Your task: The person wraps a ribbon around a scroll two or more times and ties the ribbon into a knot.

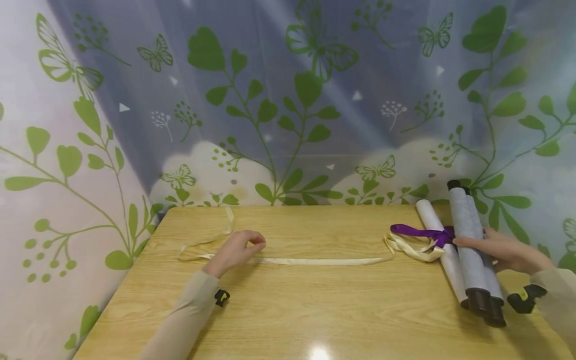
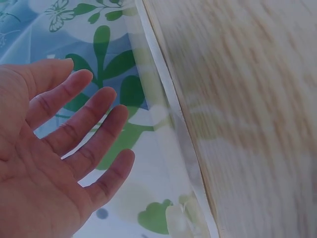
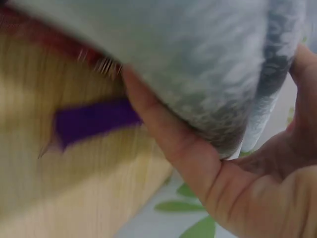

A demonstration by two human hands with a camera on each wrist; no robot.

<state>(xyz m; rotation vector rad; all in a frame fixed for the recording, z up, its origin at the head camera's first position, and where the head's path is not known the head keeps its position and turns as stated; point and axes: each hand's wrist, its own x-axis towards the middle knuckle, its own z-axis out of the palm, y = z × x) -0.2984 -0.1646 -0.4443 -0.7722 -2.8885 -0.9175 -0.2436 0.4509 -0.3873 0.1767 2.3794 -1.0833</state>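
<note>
At the table's right side, my right hand (image 1: 508, 252) grips a pair of grey rolls with dark end caps (image 1: 470, 235), like rolled scrolls; the thumb lies across the nearer one. A paler roll (image 1: 429, 217) lies beside and partly under them. A purple ribbon (image 1: 414, 231) and a cream ribbon (image 1: 423, 254) come out around the rolls. The cream ribbon stretches left across the table in a long strip (image 1: 315, 261). Over its left part is my left hand (image 1: 236, 252), fingers relaxed and holding nothing; the left wrist view shows the bare palm (image 2: 44, 183).
The wooden table (image 1: 292, 310) reaches back to a curtain (image 1: 279, 125) printed with leaves and butterflies. Loose bends of the cream ribbon lie near the table's back left corner. The rolls' dark ends point toward the front right.
</note>
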